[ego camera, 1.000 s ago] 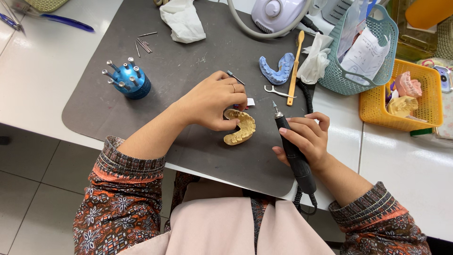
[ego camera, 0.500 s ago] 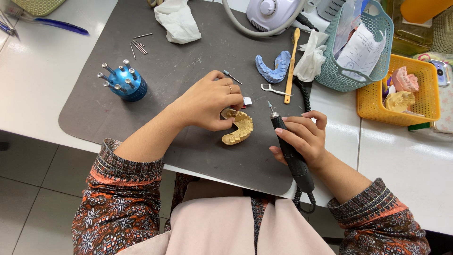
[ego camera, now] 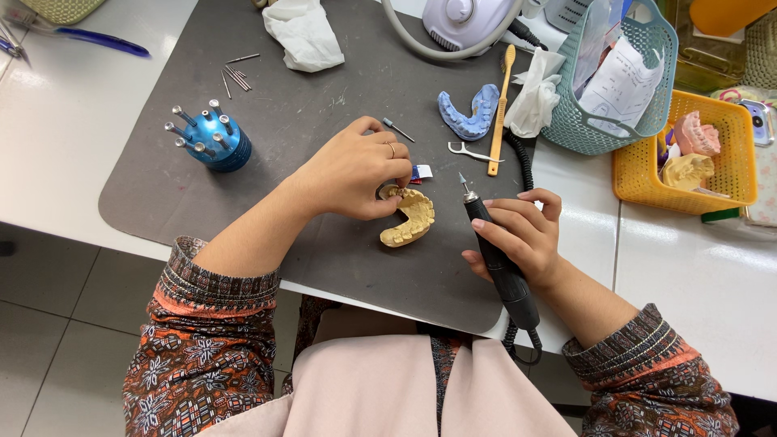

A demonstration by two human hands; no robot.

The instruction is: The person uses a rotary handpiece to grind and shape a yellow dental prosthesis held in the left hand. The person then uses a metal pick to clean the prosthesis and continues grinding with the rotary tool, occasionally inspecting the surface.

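Our left hand [ego camera: 352, 174] pinches the yellow dental cast [ego camera: 410, 217] on the grey mat [ego camera: 324, 97]; our right hand [ego camera: 518, 235] has its grip clenched around the black rotary handpiece [ego camera: 498, 259], tip up, just beside the cast.

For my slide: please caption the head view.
Left hand steadies yellow dental cast on grey mat; right hand holds black rotary handpiece.

on the mat [ego camera: 324, 121], the dental cast [ego camera: 411, 217] lies between left hand [ego camera: 352, 171] and right hand [ego camera: 518, 235]; bur stand [ego camera: 212, 139] far left, baskets [ego camera: 680, 162] far right on the surface [ego camera: 696, 259].
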